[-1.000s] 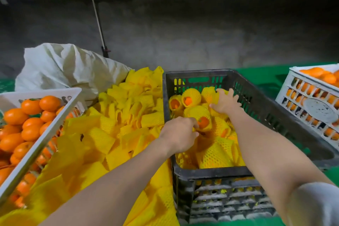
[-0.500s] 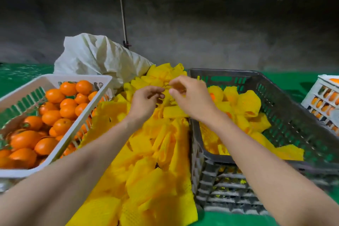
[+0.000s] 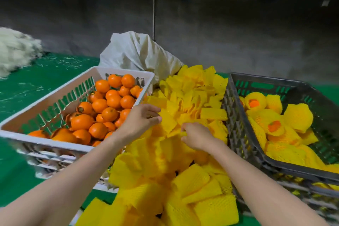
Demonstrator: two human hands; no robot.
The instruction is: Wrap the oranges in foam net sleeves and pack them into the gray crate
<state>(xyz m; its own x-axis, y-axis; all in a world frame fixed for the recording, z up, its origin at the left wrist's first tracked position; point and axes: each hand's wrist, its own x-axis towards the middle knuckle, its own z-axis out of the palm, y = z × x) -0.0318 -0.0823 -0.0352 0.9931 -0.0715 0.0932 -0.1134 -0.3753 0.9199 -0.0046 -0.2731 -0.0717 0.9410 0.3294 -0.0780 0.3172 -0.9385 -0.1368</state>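
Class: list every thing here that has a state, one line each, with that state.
Left hand, pinches a sleeve.
Right hand, pinches that sleeve.
White crate, holds bare oranges.
Gray crate, part filled with sleeved oranges.
Sleeve pile, loose between the crates.
Sack, slumped behind pile.
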